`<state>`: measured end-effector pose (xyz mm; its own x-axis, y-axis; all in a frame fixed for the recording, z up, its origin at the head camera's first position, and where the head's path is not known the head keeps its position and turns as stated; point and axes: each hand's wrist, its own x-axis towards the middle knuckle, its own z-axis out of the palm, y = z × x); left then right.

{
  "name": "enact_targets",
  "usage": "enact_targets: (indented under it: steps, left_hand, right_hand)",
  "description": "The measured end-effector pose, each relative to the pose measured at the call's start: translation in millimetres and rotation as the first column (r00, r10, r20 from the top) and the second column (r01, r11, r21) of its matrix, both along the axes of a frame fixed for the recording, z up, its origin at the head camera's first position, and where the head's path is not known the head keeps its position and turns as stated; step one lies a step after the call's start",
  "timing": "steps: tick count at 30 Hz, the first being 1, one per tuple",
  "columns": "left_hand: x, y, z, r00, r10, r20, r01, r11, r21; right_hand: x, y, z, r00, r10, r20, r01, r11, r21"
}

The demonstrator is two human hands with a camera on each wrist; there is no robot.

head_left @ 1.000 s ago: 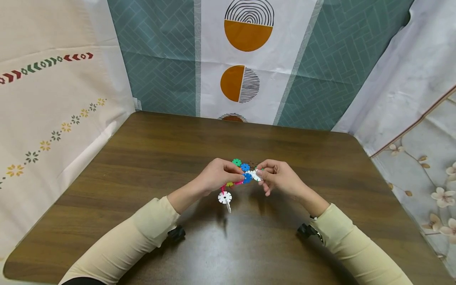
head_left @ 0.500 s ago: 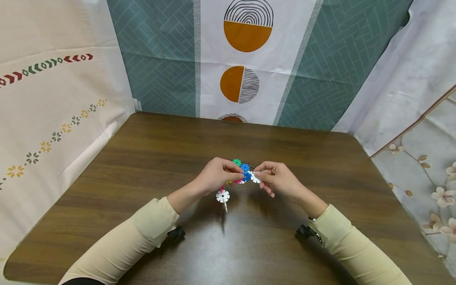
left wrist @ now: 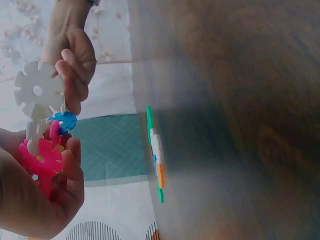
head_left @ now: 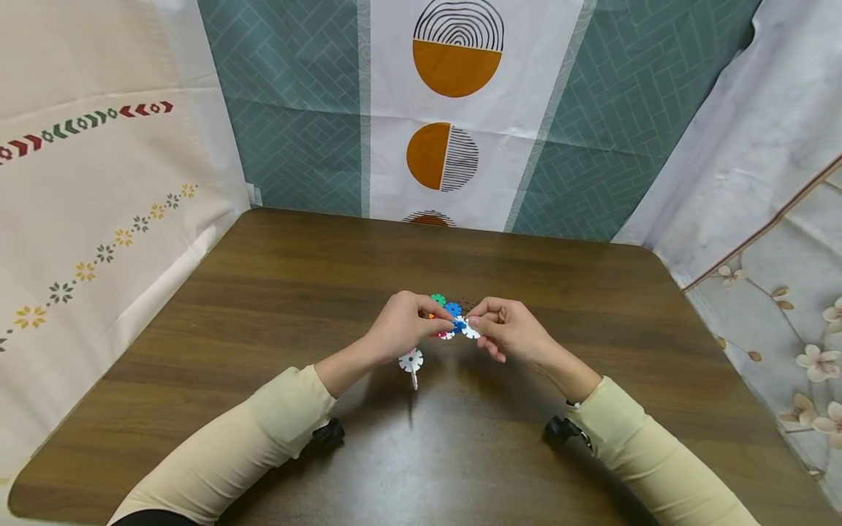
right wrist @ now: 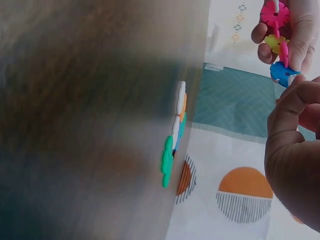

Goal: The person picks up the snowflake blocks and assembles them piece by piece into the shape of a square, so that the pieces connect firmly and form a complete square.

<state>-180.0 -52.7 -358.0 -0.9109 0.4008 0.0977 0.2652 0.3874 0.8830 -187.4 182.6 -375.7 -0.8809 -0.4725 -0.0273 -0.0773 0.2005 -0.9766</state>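
Note:
Between both hands, above the table, is a chain of slotted plastic snowflake discs in pink, yellow, blue and white. My left hand (head_left: 404, 325) pinches the chain around its blue disc (head_left: 458, 326). A white disc (head_left: 471, 330) is pinched between thumb and forefinger of my right hand (head_left: 509, 327), right at the blue disc's edge. From the chain's other end hangs a white disc (head_left: 411, 360) with another white one set crosswise in it. The right wrist view shows a pink disc (right wrist: 275, 15) and a yellow disc (right wrist: 276, 44) linked above the blue. Fingers hide part of the joint.
Loose discs lie on the brown table (head_left: 329, 270) just beyond the hands, among them a green disc (head_left: 438, 299) and a blue disc (head_left: 452, 309). Side-on in the left wrist view, an orange disc (left wrist: 160, 175) is among them. Patterned cloths (head_left: 296, 131) hang around the table.
The blue disc has turned from facing the head camera to more edge-on. My left hand has shifted slightly right, covering more of the chain, and the hanging white disc has moved slightly left.

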Motion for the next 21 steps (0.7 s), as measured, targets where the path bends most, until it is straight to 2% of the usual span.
enact_targets:
  steps: [5,12,16,21]
  left_hand:
    - [0.1,0.0,-0.6,1.0,0.004,0.027,-0.005,1.0,0.023]
    - [-1.0,0.6,-0.7,1.0,0.006,0.0,-0.006,0.999,0.032]
    - [-1.8,-2.1,-0.1,0.999,-0.01,0.05,0.008,0.999,0.031]
    - [-3.2,-6.3,0.6,0.984,-0.091,0.154,0.089,0.996,0.017]
  right_hand:
    - [1.4,-3.4,-2.2,0.999,-0.022,0.023,0.023,0.999,-0.037]
    - [4.6,-9.2,-2.6,0.997,-0.083,0.002,0.083,0.996,-0.027]
    - [4.2,-10.0,-1.6,0.997,-0.081,0.001,0.081,0.997,-0.017]
    - [3.1,-10.1,-2.9,0.999,-0.036,-0.021,0.037,0.998,0.051]
